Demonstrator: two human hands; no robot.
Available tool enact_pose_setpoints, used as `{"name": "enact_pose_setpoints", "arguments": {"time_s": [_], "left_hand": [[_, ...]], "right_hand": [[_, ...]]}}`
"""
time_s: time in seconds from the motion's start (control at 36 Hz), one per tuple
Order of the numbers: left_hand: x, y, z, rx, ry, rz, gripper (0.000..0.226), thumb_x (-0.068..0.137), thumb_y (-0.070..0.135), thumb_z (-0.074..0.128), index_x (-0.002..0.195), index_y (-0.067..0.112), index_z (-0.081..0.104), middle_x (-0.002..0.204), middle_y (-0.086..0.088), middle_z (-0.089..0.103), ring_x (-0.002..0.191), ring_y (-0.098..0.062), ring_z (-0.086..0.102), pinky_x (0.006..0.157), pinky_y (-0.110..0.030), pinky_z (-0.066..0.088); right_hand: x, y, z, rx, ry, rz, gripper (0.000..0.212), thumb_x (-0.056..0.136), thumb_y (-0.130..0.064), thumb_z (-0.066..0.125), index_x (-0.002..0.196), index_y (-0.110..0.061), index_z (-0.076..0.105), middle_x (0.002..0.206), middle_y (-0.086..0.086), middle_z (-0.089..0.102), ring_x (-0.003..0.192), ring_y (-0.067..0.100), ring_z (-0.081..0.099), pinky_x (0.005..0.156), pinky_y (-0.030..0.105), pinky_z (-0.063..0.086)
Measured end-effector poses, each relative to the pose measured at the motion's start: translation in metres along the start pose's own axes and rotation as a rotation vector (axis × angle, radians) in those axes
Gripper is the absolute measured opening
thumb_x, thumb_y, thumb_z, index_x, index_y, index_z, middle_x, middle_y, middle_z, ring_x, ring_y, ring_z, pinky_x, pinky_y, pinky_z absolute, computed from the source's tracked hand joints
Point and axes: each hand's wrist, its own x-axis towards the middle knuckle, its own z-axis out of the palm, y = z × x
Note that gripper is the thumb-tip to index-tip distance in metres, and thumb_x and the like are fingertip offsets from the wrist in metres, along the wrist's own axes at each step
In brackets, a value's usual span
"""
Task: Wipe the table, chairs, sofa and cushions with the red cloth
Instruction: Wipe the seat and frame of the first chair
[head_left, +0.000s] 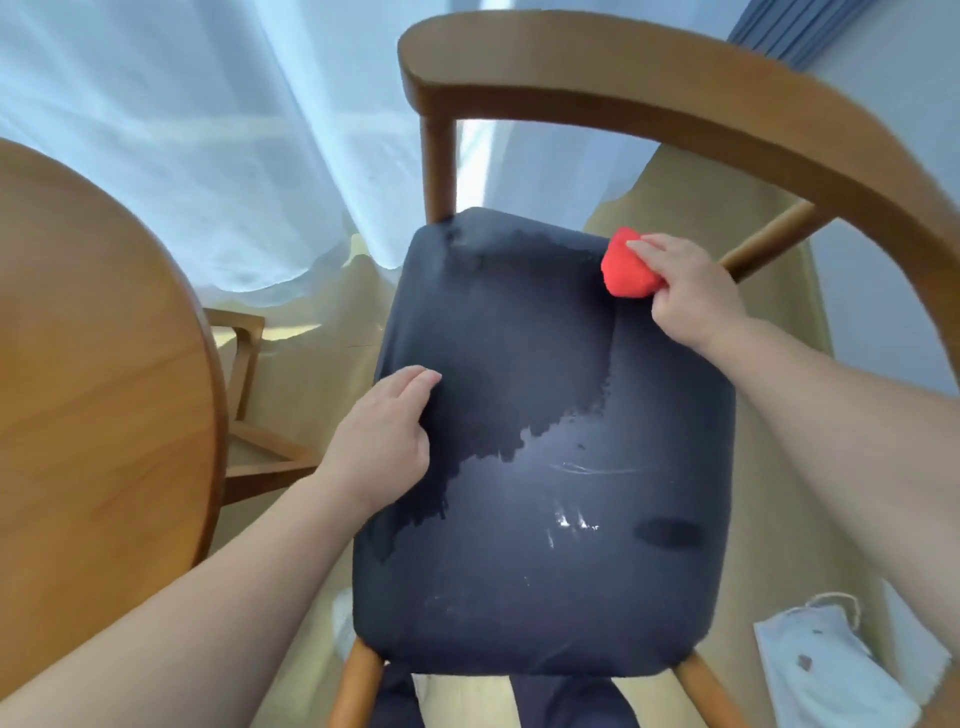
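Left of the left hand stands the round table (93, 338), well apart from the work. That left hand (382, 441) lies flat on the left edge of the dark seat (545, 545), fingers straight and relaxed, holding nothing; it looks to be steadying the chair (675, 88). Between the hands the seat runs lengthwise away from the body, and its surface splits in two. A darker patch covers the far part and the strip beside the left hand, while the near part is paler, with a few shiny streaks. At the far right corner the right hand (691, 291) grips the bunched red cloth (626, 270), fingers curled round it, and the cloth touches the seat just beside the slanted post (769, 234). So the cloth sits at the end of the seat farthest from the body, and the paler stretch, probably not yet wiped, lies back toward the person from it, nearer the right hand than the left. The next stroke likely means drawing the cloth down the seat's length toward the body. Right of the right arm, a white bag (831, 670) lies on the floor.
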Motion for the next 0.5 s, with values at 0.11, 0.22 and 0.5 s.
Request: {"name": "enact_pose_setpoints", "arguments": {"time_s": [0.11, 0.22, 0.5], "left_hand": [[0.015, 0.011, 0.008, 0.032, -0.007, 0.008, 0.056, 0.082, -0.002, 0.045, 0.137, 0.009, 0.045, 0.142, -0.003, 0.045, 0.129, -0.021, 0.04, 0.106, -0.02, 0.024], [0.024, 0.012, 0.012, 0.051, -0.011, 0.019, 0.055, 0.081, -0.003, 0.047, 0.135, 0.008, 0.047, 0.14, -0.004, 0.047, 0.127, -0.022, 0.041, 0.105, -0.02, 0.025], [0.037, 0.019, 0.003, 0.046, -0.084, 0.098, 0.056, 0.083, -0.003, 0.043, 0.137, 0.011, 0.044, 0.142, 0.0, 0.044, 0.13, -0.021, 0.039, 0.105, -0.026, 0.031]], "right_hand": [[0.029, 0.002, 0.014, 0.022, -0.141, 0.083, 0.069, 0.084, 0.003, 0.041, 0.148, -0.023, 0.036, 0.156, 0.004, 0.03, 0.141, 0.028, 0.027, 0.117, 0.032, 0.018], [0.016, -0.005, 0.031, 0.036, -0.081, 0.085, 0.066, 0.081, 0.002, 0.047, 0.144, -0.018, 0.043, 0.152, 0.008, 0.037, 0.14, 0.026, 0.031, 0.117, 0.036, 0.02], [-0.146, -0.048, 0.065, 0.071, -0.164, 0.041, 0.07, 0.067, 0.009, 0.045, 0.133, -0.009, 0.057, 0.142, 0.014, 0.049, 0.132, 0.039, 0.043, 0.107, 0.051, 0.033]]}}
